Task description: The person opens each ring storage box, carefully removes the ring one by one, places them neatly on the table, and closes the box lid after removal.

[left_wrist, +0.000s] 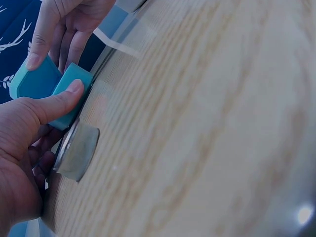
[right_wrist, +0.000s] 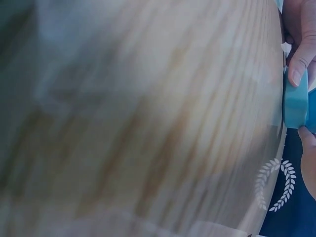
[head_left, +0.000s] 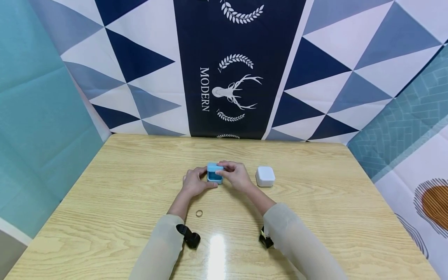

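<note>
A small light-blue ring box (head_left: pixel 214 181) stands on the table with its lid raised, showing a darker blue inside. My left hand (head_left: pixel 194 182) holds the base from the left, its thumb along the front in the left wrist view. From the right, my right hand (head_left: pixel 238 175) pinches the lid (left_wrist: pixel 27 81) between thumb and fingers. In the right wrist view the box (right_wrist: pixel 296 106) shows only at the right edge, between both hands. A metal ring (head_left: pixel 199 213) lies on the table nearer to me, apart from both hands.
A white rounded box (head_left: pixel 265 176) stands to the right of my right hand. The wooden table (head_left: pixel 140 163) reaches back to a patterned cloth (head_left: pixel 241 124). Each forearm wears a black wrist camera (head_left: pixel 191 238) near the sleeve cuff.
</note>
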A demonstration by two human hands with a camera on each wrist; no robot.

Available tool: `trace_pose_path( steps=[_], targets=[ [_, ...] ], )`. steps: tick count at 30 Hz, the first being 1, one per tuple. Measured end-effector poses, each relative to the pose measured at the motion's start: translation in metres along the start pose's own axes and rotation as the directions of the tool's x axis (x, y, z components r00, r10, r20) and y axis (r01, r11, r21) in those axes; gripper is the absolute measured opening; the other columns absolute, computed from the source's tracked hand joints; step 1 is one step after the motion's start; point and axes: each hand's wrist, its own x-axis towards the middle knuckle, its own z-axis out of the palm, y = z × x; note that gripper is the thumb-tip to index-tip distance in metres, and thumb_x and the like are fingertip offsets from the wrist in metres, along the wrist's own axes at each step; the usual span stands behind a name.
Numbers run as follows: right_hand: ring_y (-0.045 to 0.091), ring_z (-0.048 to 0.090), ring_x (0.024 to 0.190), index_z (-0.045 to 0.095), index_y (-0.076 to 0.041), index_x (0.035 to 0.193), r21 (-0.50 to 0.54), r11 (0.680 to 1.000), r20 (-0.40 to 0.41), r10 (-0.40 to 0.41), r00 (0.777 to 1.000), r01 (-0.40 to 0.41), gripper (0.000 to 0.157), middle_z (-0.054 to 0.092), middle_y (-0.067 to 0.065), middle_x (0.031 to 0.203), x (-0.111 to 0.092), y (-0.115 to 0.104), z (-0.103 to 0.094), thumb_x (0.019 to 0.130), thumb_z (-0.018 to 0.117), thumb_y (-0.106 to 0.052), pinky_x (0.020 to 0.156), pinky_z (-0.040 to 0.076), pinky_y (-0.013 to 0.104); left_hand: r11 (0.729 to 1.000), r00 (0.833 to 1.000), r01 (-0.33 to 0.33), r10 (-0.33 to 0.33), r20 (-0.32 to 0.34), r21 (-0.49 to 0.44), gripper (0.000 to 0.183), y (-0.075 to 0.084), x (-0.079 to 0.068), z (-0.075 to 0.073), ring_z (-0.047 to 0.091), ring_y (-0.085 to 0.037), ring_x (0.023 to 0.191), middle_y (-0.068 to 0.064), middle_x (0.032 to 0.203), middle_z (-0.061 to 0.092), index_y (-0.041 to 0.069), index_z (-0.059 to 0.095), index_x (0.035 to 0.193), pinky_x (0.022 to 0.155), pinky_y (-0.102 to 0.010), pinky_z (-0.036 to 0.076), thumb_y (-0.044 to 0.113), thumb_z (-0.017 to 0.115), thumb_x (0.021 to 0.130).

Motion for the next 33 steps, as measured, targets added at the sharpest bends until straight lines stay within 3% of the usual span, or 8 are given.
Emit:
trace_pose_path(
  steps=[10, 17, 25, 33],
  targets=[
    [0.029, 0.055, 0.119, 0.065, 0.005, 0.112, -0.012, 1.0, -0.006, -0.005, 1.0, 0.005, 0.03, 0.059, 0.02, 0.126, 0.001, 0.0, 0.003, 0.084, 0.067, -0.006, 0.098, 0.045, 0.035, 1.0, 1.0, 0.0, 0.0, 0.001, -0.009, 0.074, -0.001, -0.002, -0.001, 0.04, -0.03, 0.123, -0.005, 0.136, 0.054, 0.017, 0.05, 0.136, 0.098, -0.044, 0.025, 0.039, 0.079, 0.072],
    [0.026, 0.055, 0.121, 0.067, 0.001, 0.112, 0.027, 1.0, -0.009, 0.002, 1.0, -0.002, 0.032, 0.059, 0.017, 0.127, 0.017, 0.027, 0.005, 0.082, 0.07, -0.01, 0.099, 0.044, 0.034, 1.0, 1.0, 0.001, -0.001, 0.004, -0.008, 0.074, -0.003, -0.002, -0.001, 0.039, -0.031, 0.125, -0.005, 0.136, 0.054, 0.018, 0.05, 0.136, 0.098, -0.044, 0.025, 0.039, 0.079, 0.072],
    [0.022, 0.053, 0.123, 0.069, -0.002, 0.109, -0.004, 1.0, -0.011, -0.015, 1.0, 0.015, 0.029, 0.058, 0.012, 0.131, 0.015, 0.031, 0.008, 0.081, 0.071, -0.01, 0.094, 0.047, 0.03, 1.0, 1.0, 0.012, -0.012, 0.005, -0.011, 0.073, -0.005, -0.002, -0.002, 0.039, -0.03, 0.124, -0.005, 0.136, 0.054, 0.018, 0.05, 0.136, 0.099, -0.044, 0.025, 0.041, 0.078, 0.073],
    [0.019, 0.052, 0.124, 0.071, -0.005, 0.108, -0.021, 0.999, -0.047, -0.03, 0.998, 0.029, 0.028, 0.059, 0.009, 0.13, 0.016, 0.032, 0.007, 0.081, 0.071, -0.012, 0.094, 0.048, 0.03, 0.999, 0.999, -0.033, 0.033, 0.014, 0.01, 0.072, -0.002, 0.001, -0.002, 0.041, -0.028, 0.117, -0.005, 0.137, 0.052, 0.016, 0.05, 0.137, 0.095, -0.044, 0.026, 0.043, 0.076, 0.075]
  ],
)
